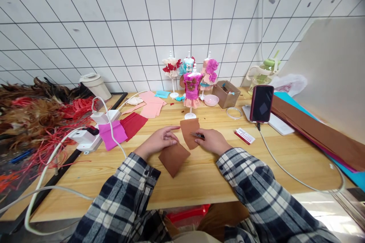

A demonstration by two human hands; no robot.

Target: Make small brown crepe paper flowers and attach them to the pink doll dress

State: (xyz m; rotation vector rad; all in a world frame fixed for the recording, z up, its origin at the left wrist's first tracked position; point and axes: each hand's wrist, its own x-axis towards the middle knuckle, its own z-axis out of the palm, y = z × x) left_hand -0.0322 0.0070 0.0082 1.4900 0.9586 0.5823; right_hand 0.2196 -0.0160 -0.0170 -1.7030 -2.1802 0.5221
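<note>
My left hand [158, 141] has its thumb and lower fingers closed at the upper edge of a square brown crepe paper piece [174, 160]; the index finger stretches towards a second brown piece [188, 128]. That second piece lies flatter, with a tapered lower end. Over its right side, my right hand [214, 142] is closed around small scissors [197, 135], their metal tip pointing left across the paper. My palm hides most of the handles. Just beyond stands a small dress form [191, 86] in a magenta paper bodice with a brown bow and pink skirt.
Behind are several decorated dress forms [172, 66], a pink bowl [211, 100] and a cardboard box [226, 94]. Magenta paper [110, 136] and power strips [88, 140] lie left, near feathers [37, 114]. A phone [261, 103], its cable and long brown sheets [316, 133] occupy the right.
</note>
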